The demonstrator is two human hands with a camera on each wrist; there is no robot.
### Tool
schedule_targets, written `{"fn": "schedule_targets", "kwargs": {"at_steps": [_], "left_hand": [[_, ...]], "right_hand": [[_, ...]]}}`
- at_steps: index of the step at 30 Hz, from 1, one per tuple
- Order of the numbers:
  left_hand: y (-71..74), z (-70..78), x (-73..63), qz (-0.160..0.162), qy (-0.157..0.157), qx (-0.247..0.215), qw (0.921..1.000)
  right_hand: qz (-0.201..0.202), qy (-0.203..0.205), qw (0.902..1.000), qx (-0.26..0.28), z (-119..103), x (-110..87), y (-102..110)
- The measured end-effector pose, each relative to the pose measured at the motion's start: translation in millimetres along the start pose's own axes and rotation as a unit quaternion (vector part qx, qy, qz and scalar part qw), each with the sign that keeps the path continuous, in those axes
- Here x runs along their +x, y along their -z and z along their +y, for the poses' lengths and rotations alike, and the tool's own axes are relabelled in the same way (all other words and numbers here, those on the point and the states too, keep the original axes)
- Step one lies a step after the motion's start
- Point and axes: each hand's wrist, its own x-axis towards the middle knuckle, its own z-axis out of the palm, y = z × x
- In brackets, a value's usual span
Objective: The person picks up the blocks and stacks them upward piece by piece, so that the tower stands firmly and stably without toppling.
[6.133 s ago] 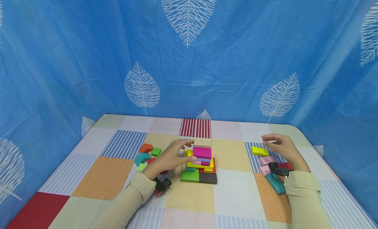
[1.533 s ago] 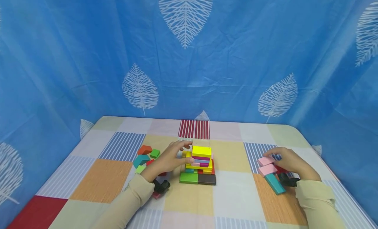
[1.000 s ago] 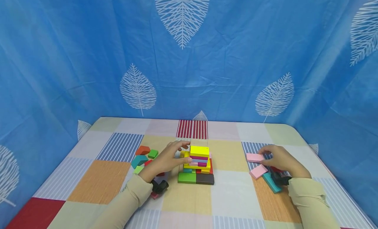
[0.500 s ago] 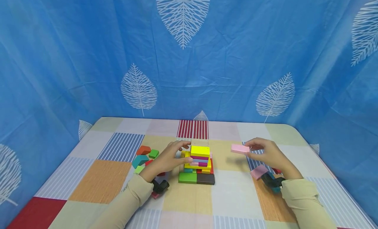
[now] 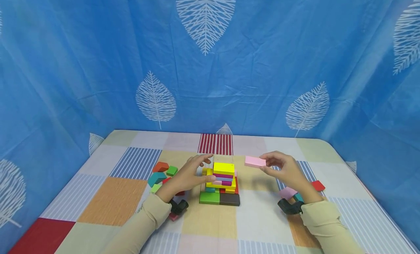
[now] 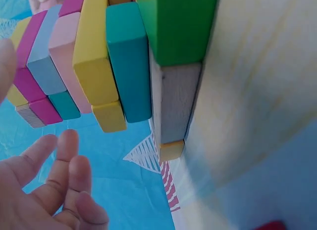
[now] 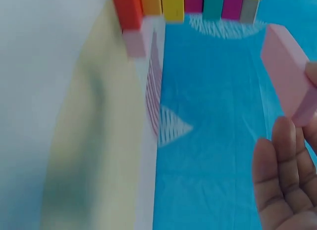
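Pinching a smooth, flat, oblong pink block [image 5: 255,161] at one end, the fingers of the right hand [image 5: 283,168] hold it above the patchwork-printed desk [image 5: 256,225], to the right of a tower [image 5: 223,176] of rectangular, painted-looking blocks. The left hand [image 5: 188,175] curves beside that tower, its fingers parted wide and loosely bent; whether the thumb touches cannot be told. On top lie a bright yellow block [image 5: 224,168] and a pale, wood-toned block [image 5: 224,159]. Flat green [image 5: 209,198] and dark brown [image 5: 229,199] slabs sit at the front base. Behind hangs a creased blue curtain [image 5: 249,64] with white leaf prints.
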Motion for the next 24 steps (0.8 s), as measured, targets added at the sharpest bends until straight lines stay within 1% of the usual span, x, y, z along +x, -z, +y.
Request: {"fn": "schedule_targets", "kwargs": {"at_steps": [5,10,18,24], "left_hand": [[-0.3,4.9,0.0,0.008,-0.008,-0.006,0.9999],[-0.4,8.0,1.0,0.009,-0.006,-0.016,0.9998],[-0.4,7.4,0.8,0.013,-0.004,-0.020,0.9997],[0.9,7.5,0.2,0.012,0.000,-0.023,0.9997]], "right_hand": [[0.015,-0.018,0.9993,0.029,-8,6.4,-15],[0.017,-0.031,0.9988,0.034,-18,16.4,-29],[-0.004,-0.068,0.9973,0.029,-26,32.8,-49],[-0.026,-0.075,0.9962,0.037,-27,40.9,-58]]}}
